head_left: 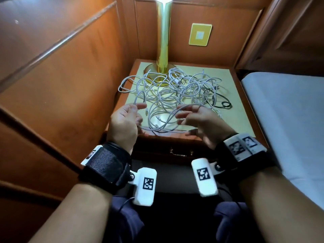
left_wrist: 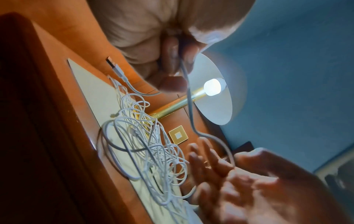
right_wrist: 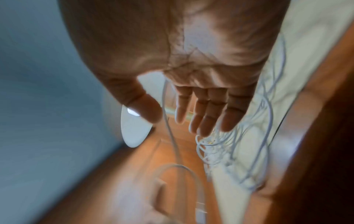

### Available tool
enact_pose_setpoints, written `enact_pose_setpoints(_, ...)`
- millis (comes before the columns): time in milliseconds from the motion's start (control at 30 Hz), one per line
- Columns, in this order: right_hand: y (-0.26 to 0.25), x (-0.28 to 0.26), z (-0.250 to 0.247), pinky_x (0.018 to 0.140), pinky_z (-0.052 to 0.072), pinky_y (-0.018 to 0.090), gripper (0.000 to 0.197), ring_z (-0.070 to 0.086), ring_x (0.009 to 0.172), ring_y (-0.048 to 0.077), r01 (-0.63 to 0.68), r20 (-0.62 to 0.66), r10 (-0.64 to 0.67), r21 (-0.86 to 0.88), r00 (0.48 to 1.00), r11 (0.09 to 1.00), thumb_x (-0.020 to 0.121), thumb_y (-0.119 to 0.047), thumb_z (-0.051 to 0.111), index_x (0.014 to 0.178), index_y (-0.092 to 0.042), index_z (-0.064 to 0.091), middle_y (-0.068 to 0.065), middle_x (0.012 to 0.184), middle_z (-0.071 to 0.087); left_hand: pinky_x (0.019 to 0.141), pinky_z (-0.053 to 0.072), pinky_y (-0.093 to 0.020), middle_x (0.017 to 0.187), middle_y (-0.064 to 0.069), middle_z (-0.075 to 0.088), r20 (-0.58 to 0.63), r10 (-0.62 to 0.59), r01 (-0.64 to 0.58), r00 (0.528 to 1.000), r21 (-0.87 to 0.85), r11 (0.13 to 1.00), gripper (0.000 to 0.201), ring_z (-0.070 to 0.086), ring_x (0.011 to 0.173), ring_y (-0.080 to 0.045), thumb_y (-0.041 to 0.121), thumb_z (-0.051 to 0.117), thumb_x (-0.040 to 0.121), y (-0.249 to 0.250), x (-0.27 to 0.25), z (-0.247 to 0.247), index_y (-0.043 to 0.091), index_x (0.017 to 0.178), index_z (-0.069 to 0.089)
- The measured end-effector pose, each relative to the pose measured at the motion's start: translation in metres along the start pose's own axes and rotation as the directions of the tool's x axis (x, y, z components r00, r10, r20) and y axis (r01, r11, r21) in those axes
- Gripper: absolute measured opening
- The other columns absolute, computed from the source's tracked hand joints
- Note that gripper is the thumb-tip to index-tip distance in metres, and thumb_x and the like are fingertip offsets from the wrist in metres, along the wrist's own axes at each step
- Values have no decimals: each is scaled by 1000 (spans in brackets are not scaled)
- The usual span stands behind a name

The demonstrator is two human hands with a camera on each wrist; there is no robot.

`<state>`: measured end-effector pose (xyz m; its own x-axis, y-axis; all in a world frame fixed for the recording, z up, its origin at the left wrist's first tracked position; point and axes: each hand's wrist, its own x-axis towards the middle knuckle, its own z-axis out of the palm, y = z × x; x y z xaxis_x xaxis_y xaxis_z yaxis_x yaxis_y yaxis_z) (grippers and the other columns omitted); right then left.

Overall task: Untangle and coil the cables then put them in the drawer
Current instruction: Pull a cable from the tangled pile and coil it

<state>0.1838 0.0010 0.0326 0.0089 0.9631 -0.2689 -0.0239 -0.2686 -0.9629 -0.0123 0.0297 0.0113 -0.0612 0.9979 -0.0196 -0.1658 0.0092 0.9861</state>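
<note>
A tangle of white cables (head_left: 175,90) lies on the nightstand top (head_left: 233,120), with a black cable (head_left: 222,104) looping out at its right. My left hand (head_left: 138,107) pinches one white cable (left_wrist: 189,106) near its end, and the USB plug (left_wrist: 113,65) sticks out below the fingers. That cable runs across to my right hand (head_left: 184,114), whose fingers are straight and spread. There the cable passes between thumb and forefinger (right_wrist: 181,109) without being gripped. The drawer (head_left: 180,152) below the top is closed.
A brass lamp (head_left: 164,41), lit, stands at the back of the nightstand with cable loops around its base. Wood panelling closes in the left and back. A bed with a white sheet (head_left: 289,111) borders the right side.
</note>
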Motion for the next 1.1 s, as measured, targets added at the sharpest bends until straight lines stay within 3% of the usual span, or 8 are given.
enact_pose_setpoints(133,-11,-1,-37,89,48,37,27,69,99,28,-36,-115,188,757,975,653,70,-22,52,96,-12,51,12,99,70,56,36,-36,47,5,40,-119,116,-94,986,172,980,30,35,43,-14,17,45,100,-5,8,-4,14,85,71)
enact_pose_setpoints(233,-4,3,-59,68,58,34,29,61,68,18,14,-226,324,838,919,545,101,-29,38,90,-5,50,7,75,58,61,46,-38,41,12,44,-165,48,-38,985,61,997,29,39,39,-13,14,45,101,-2,10,-1,8,86,69)
enact_pose_setpoints(333,-4,3,-62,44,47,18,38,36,40,9,-14,-295,338,735,894,678,108,-32,30,85,-9,50,-3,56,42,48,39,-28,38,7,33,-136,34,-34,990,6,999,28,31,34,-12,12,44,103,0,7,4,5,91,68)
enact_pose_setpoints(467,-2,3,-51,38,32,20,26,33,38,5,36,-380,96,325,920,945,106,-18,39,103,-8,63,-3,64,44,40,30,-21,43,8,35,-27,110,-108,994,69,992,18,27,36,-12,11,47,102,-6,2,13,6,106,63)
enact_pose_setpoints(633,-8,-3,-50,42,13,24,27,23,45,9,184,-354,-94,230,930,956,101,-15,41,97,-6,67,-5,59,35,38,27,-17,64,-3,41,140,88,-99,986,69,993,24,29,40,-8,-2,38,101,-6,-5,23,12,110,56)
enact_pose_setpoints(733,-7,-12,-49,39,24,21,21,25,44,10,227,-279,-200,65,939,972,100,-29,57,100,-10,67,-4,56,32,39,29,-17,75,-6,52,256,20,-66,966,172,983,22,37,41,-7,-2,46,96,-8,-7,32,8,90,64)
enact_pose_setpoints(933,-3,-18,-44,47,28,25,15,35,50,9,304,-182,-284,92,941,948,102,-12,51,100,-16,66,-7,59,41,69,48,-37,91,5,65,389,-25,-151,921,414,898,42,54,64,-10,65,67,72,-18,-7,46,33,99,67)
enact_pose_setpoints(1100,-4,-14,-50,60,41,29,29,59,71,15,336,-293,-250,293,923,895,105,-17,37,94,-15,63,1,81,62,65,47,-27,72,6,69,399,-12,-271,917,644,716,10,58,57,-7,16,65,89,-26,-6,52,19,80,68)
